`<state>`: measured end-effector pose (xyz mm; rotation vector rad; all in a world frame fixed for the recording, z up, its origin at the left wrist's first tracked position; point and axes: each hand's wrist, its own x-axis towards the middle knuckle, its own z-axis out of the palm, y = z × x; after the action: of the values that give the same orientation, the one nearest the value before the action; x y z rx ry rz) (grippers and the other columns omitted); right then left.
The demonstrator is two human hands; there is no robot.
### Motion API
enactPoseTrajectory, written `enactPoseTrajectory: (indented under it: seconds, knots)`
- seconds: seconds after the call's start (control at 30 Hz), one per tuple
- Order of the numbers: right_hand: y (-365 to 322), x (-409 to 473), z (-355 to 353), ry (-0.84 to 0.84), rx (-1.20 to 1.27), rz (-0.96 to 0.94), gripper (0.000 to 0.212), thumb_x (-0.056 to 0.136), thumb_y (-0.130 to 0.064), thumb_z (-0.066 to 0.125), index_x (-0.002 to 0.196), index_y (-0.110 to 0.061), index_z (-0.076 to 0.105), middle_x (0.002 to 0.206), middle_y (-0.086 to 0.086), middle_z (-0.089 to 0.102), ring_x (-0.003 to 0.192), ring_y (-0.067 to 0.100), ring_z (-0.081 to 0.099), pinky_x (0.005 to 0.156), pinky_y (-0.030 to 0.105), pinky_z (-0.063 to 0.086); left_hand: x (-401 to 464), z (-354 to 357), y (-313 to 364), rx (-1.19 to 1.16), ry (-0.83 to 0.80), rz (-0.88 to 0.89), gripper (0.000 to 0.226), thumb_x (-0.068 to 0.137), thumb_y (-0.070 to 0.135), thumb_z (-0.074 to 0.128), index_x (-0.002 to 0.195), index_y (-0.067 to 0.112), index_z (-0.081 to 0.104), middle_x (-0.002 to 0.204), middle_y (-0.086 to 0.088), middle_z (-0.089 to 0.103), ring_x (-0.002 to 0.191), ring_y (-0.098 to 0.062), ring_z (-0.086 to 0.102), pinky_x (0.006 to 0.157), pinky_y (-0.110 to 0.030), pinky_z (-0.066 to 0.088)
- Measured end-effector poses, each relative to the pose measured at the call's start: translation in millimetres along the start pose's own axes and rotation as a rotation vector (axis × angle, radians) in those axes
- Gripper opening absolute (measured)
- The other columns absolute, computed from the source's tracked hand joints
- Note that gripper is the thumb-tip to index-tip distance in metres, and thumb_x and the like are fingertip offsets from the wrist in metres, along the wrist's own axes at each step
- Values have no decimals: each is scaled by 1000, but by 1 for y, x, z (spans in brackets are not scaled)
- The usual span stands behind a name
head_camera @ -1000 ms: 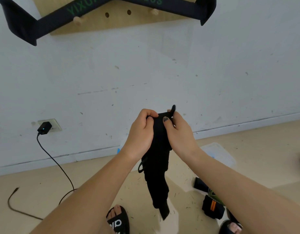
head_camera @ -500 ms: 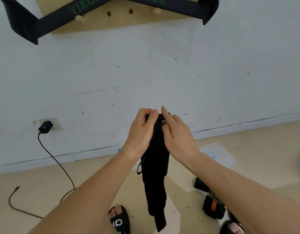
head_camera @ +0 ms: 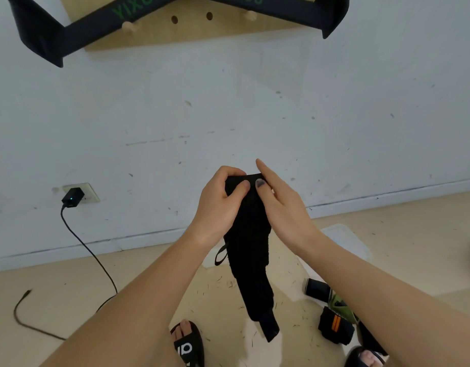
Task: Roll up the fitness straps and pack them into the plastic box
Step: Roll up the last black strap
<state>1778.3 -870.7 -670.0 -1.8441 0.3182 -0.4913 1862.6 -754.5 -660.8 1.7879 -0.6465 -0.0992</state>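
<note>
Head view: black strap (head_camera: 251,242) held up at chest height, roll barely begun.

I see my left hand (head_camera: 218,205) curled round the strap's top edge, my right hand (head_camera: 279,200) pinching it by the thumb, forefinger straight. The tail hangs loose; I judge it could twist and spoil the roll. The plastic box (head_camera: 346,241) sits on the floor behind my right wrist.

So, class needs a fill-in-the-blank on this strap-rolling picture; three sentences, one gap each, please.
1. Both hands hold the top end of a ____ strap.
2. The strap's lower end hangs toward the ____.
3. The charger is plugged into a socket on the ____, left of the left hand and right hand.

Missing words: black; floor; wall
</note>
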Motion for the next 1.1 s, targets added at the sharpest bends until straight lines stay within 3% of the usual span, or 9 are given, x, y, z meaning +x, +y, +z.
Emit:
enactPoseTrajectory:
  seconds: [0.07, 0.13, 0.2, 0.33, 0.47, 0.73, 1.1]
  knots:
    - [1, 7, -4, 35, 153, 81, 41, 109, -30, 48, 149, -40, 50, 120, -4, 69, 114, 6, 64, 101, 28, 52, 0, -2, 1, -15, -20, 6, 12, 100, 19, 62, 112, 21, 64, 104, 8, 68, 94, -5, 66, 76, -15, 51]
    - [1, 13, -11, -2, 196, 110, 27, 107, -22, 54, 130, -22, 66, 107, 10, 74, 102, 16, 72, 97, 41, 59, 1, -4, 0, -16, -43, 11, 12, 99, 18, 63, 111, 22, 65, 104, 7, 69, 98, -8, 66, 79, -18, 52]
    - [2, 15, -18, -57, 214, 92, 19, 106, -13, 55, 116, -8, 70, 102, 19, 75, 98, 25, 75, 89, 40, 62, 1, -7, 0, -35, -73, -5, 12, 99, 20, 64, 111, 23, 65, 104, 8, 69, 97, -8, 67, 76, -18, 52]
    - [3, 15, -30, -115, 200, 58, 17, 105, -12, 56, 114, -7, 70, 101, 30, 70, 98, 31, 74, 86, 38, 63, 1, -10, -1, -19, -156, -52, 15, 98, 24, 66, 113, 28, 66, 103, 8, 71, 95, -6, 68, 73, -16, 52]
    - [6, 15, -35, -150, 202, 49, 19, 106, -14, 56, 117, -10, 71, 95, 25, 70, 96, 30, 74, 88, 39, 63, 2, -11, 0, -1, -190, -12, 10, 98, 17, 66, 104, 26, 68, 92, 13, 70, 89, -6, 68, 73, -18, 51]
    - [0, 11, -33, -232, 283, 141, 21, 108, -26, 54, 117, -19, 70, 98, 5, 76, 91, 20, 76, 75, 27, 58, -1, -11, 3, -21, -197, 43, 13, 99, 10, 62, 103, 22, 66, 97, 9, 71, 97, -9, 68, 82, -25, 57]
    - [2, 15, -32, -231, 414, 151, 17, 100, -8, 63, 115, -9, 72, 112, 24, 73, 101, 31, 73, 83, 31, 59, -4, -11, 3, -17, -160, 54, 15, 96, -1, 60, 96, 13, 65, 88, 17, 68, 88, -1, 64, 77, -16, 50]
